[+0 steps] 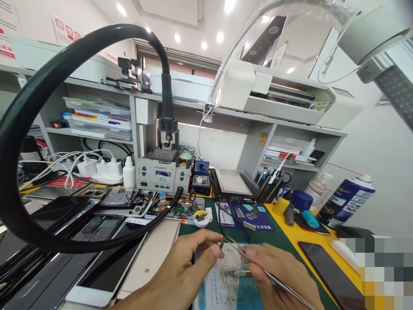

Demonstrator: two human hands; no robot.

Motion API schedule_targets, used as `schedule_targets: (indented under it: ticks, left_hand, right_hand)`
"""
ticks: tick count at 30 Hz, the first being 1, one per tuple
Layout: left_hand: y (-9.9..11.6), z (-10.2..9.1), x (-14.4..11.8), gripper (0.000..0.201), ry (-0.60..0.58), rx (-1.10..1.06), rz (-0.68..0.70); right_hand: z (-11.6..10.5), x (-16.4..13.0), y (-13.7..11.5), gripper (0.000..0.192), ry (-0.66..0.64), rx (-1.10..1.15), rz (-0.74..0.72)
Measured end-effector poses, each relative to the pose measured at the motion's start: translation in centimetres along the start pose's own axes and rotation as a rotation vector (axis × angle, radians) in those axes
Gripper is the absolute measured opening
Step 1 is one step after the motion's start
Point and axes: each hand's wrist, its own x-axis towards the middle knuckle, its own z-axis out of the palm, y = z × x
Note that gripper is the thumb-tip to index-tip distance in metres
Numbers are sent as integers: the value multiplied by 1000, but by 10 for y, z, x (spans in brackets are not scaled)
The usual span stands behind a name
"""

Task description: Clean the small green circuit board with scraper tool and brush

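Right, my left hand (190, 262) has the small dark part (223, 243) pinched between thumb and forefinger, up over the far edge of the printed sheet (214, 290). And here's my right hand (280, 262), over the sheet's right side, fingers closed around the slim metal tweezers (279, 282), their tips right at the part; whether they grip it, I can't tell. It looks light and stiff, probably brittle, so I'd take it lightly by its edges, no bending; fine tips could easily slip off. A metal-ended tool (241, 273) shows above the sheet, near my right hand. Beyond the sheet, to its left: the round tub (201, 224).
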Motion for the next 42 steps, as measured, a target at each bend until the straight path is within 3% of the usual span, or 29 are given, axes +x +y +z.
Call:
schedule_targets:
  ticks: [8, 19, 23, 31, 34, 42]
  left_hand:
    - [6, 3, 8, 52, -91, -178, 22]
    - [0, 5, 9, 47, -72, -228, 82]
    - [-2, 5, 11, 46, -41, -203, 64]
    - [-2, 4, 10, 44, -10, -193, 84]
    - [-3, 3, 10, 44, 2, -192, 90]
    - [-4, 2, 11, 43, -3, -200, 79]
  right_hand:
    - [-4, 3, 2, 19, -27, -38, -60]
    - [1, 0, 1, 13, -56, -3, -24]
    - [-1, -2, 2, 8, -45, 2, 51]
    - [-2, 0, 4, 12, -78, 15, 113]
    - [-4, -7, 7, 7, -137, 57, 113]
    - [-10, -18, 9, 25, -267, 187, 233]
